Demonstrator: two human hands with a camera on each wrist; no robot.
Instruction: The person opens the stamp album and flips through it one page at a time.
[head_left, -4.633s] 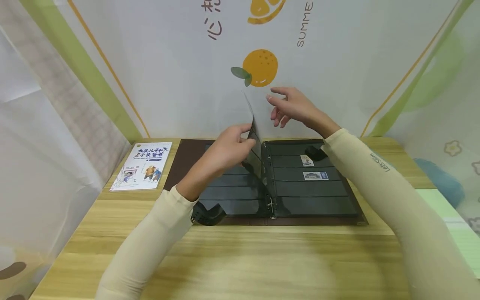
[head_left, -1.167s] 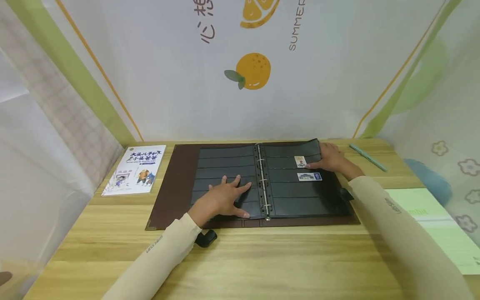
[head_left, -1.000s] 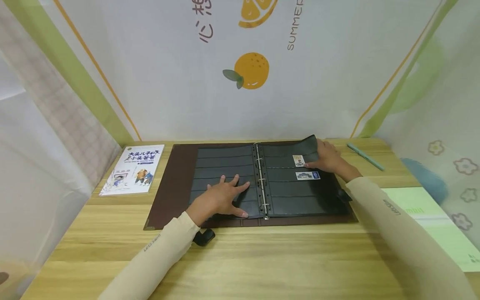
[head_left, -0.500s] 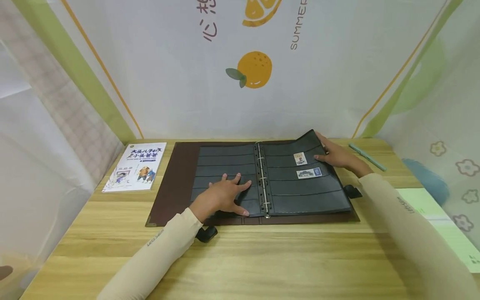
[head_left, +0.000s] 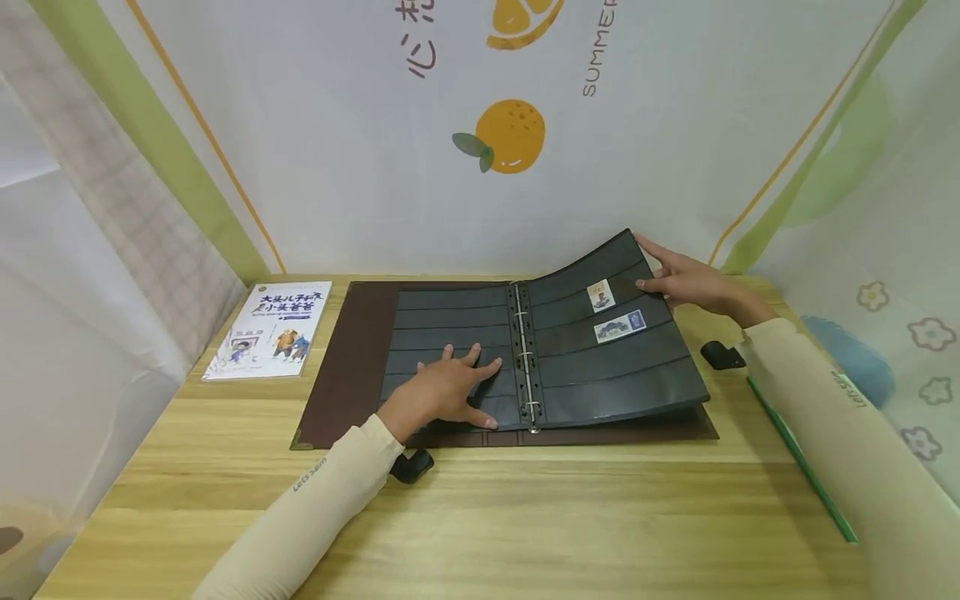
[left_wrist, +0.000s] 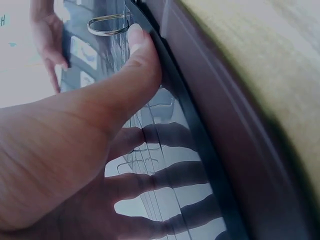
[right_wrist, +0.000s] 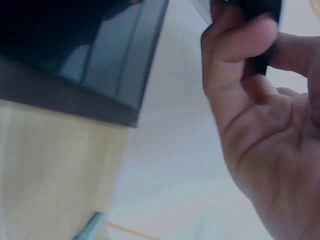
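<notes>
Both arms, in pale cream sleeves, reach forward: the left hand (head_left: 442, 393) lies palm down with fingers spread flat and thumb stretched out, while the right hand (head_left: 686, 282), raised higher, pinches between thumb and fingers.

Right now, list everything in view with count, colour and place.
binder: one, brown cover, open flat on the table centre.
black page: one, lifted at its far right corner, on the binder's right side.
stamps: two, pale and blue, in the lifted page's upper pockets.
rings: silver, along the binder's spine.
booklet: one, white with cartoon cover, left of the binder.
pen: one, green, at the table's right edge.
table: one, light wood.
backdrop: white, printed with an orange.
left hand: pressing flat on the left pages.
right hand: its grip pinching the lifted page's corner.
</notes>
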